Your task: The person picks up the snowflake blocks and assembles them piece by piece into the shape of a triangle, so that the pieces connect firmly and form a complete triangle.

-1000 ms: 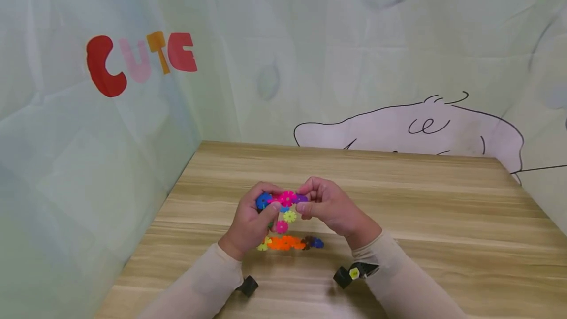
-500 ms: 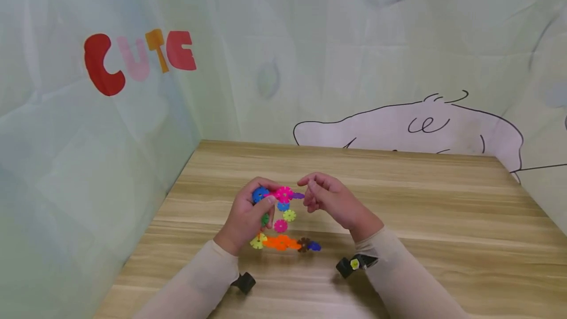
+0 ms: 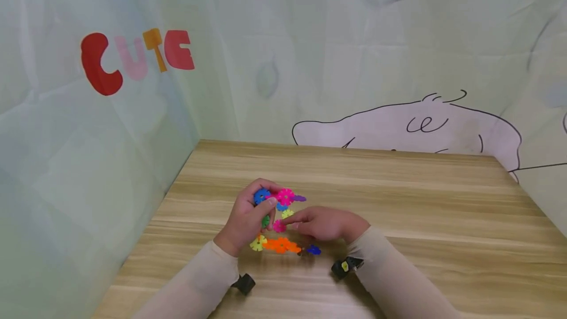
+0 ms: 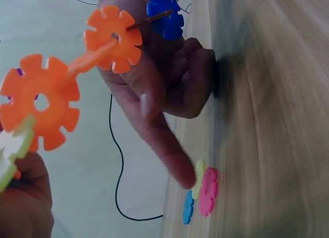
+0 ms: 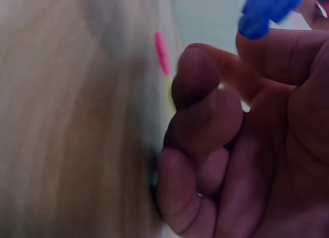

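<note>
My left hand grips a C-shaped chain of slotted plastic snowflake discs. Its upper arm ends in a pink disc and a purple disc. A blue disc sits at the corner, and a green disc shows by the fingers. Along the lower arm run orange discs, a brown one seen edge-on and a dark blue disc. My right hand holds nothing; its index finger reaches to the loose yellow disc, beside a loose pink disc and a light blue disc.
The wooden table spreads around the hands. Behind it stands a pale cloth wall with a cartoon drawing, and coloured letters are on the left wall. Black wrist cameras hang below both sleeves.
My right hand has let go of the purple disc at the chain's upper end and come down to the loose discs. The left hand keeps its hold, almost still.
</note>
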The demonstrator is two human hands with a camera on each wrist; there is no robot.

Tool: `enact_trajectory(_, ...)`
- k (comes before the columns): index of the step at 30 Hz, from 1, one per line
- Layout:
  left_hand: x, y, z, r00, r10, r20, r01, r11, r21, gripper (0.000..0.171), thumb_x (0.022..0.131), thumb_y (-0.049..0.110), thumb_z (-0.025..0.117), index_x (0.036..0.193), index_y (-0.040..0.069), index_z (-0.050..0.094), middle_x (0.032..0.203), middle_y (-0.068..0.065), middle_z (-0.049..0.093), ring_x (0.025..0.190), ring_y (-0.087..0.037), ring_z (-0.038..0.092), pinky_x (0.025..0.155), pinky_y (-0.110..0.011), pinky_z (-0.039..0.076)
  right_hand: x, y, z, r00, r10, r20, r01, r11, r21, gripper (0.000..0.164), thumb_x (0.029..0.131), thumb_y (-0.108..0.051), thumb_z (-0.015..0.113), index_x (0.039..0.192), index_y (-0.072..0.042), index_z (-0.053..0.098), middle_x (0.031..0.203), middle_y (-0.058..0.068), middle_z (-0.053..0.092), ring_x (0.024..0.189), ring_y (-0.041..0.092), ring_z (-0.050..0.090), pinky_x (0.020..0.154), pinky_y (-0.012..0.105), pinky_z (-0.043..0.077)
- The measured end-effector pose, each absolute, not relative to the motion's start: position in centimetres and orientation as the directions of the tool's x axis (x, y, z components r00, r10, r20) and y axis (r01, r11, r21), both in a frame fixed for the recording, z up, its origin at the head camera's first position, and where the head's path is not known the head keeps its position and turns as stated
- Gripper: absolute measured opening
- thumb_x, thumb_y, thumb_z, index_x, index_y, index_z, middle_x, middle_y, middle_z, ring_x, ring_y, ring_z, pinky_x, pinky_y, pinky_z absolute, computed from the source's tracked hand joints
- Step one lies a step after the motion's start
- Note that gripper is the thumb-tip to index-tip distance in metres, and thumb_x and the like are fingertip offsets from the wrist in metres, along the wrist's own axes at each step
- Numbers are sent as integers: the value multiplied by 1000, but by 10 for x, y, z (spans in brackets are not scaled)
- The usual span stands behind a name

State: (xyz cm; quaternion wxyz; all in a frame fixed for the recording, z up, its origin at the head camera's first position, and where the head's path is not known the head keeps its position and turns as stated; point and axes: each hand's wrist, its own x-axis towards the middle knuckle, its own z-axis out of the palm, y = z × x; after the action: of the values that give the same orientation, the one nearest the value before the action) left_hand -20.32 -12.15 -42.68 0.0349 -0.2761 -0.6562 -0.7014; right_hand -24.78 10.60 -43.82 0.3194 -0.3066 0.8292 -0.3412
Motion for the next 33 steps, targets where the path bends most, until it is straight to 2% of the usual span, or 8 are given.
enact_trajectory(3,-204,-122,-427,-845,314,432,410,-137,902,19,105,-2,48,121,-7,57,65,-15,49,48,-20,51,41,-29,47,-247,103,-438,-608,-721,-333,-348,618,-705,38,111,-28,49,145,-27,66,81,-1,60,79,14,58,90,37,49)
enact_trajectory(8,-203,-121,-428,-856,307,416,397,-125,909,19,106,0,48,122,-5,58,65,-15,49,48,-23,51,40,-31,47,-247,108,-434,-680,-658,-325,-355,682,-639,32,109,-28,54,134,-23,73,117,-5,69,110,18,61,106,48,49)
enact_trajectory(10,-203,-122,-428,-861,302,409,392,-118,912,19,106,0,49,123,-4,58,65,-15,50,47,-23,52,39,-33,47,-248,111,-431,-710,-632,-312,-343,697,-630,28,107,-25,57,126,-20,78,115,-5,72,107,18,62,103,47,51)
enact_trajectory(12,-203,-122,-428,-865,298,405,390,-111,914,19,106,1,49,123,-3,58,66,-15,50,47,-23,52,38,-33,47,-250,113,-430,-733,-618,-285,-356,705,-613,23,105,-22,60,115,-18,81,102,-6,72,94,16,62,91,42,54)
enact_trajectory(16,-203,-122,-428,-870,291,399,387,-98,917,20,107,2,50,124,-2,59,67,-15,51,48,-20,54,39,-34,47,-253,116,-429,-771,-596,-226,-366,705,-607,17,99,-18,66,101,-17,83,88,-6,71,79,14,58,74,34,50)
enact_trajectory(22,-203,-122,-428,-870,289,400,388,-100,916,20,106,2,50,124,-3,59,66,-16,51,48,-20,54,39,-34,47,-253,115,-434,-785,-581,-215,-346,699,-625,19,94,-17,77,113,-18,80,100,-5,75,84,16,62,82,38,54)
enact_trajectory(27,-203,-122,-428,-870,286,403,390,-102,915,20,106,1,50,123,-3,59,65,-15,51,47,-24,53,39,-34,47,-253,114,-439,-790,-575,-214,-361,718,-596,20,87,-8,81,104,-20,76,82,-4,67,77,19,59,77,39,52)
enact_trajectory(33,-204,-122,-429,-869,279,408,395,-104,913,20,106,1,49,123,-3,58,65,-15,51,47,-26,52,38,-34,46,-252,113,-441,-799,-571,-192,-396,738,-547,25,81,0,81,91,-17,66,81,-2,64,77,19,58,74,39,52)
